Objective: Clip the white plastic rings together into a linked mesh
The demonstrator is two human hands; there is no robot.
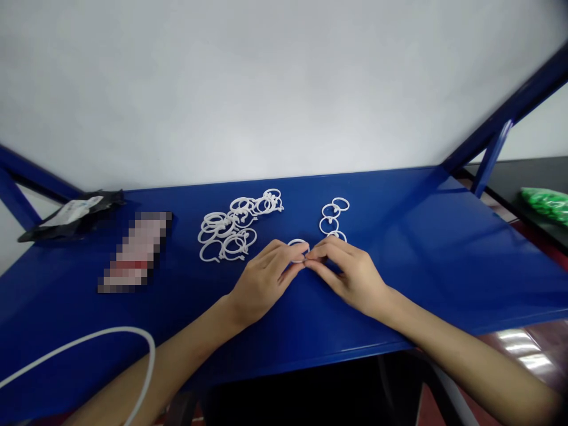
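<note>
A slim white ring [296, 240], smooth and plastic-looking, sits at 11 o'clock from our meeting fingertips, its round shape giving no long axis. Our left hand [260, 278] is nearer its body; our right hand [355, 278] meets its lower right edge. Both hands' fingers pinch it narrowly. Beyond, a tangled ring heap [239, 213] lies at 10 o'clock, a curving ring row [336, 208] at 1, on the glossy blue worktop [421, 236].

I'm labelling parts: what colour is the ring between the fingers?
White ring, seen in the head view.
</note>
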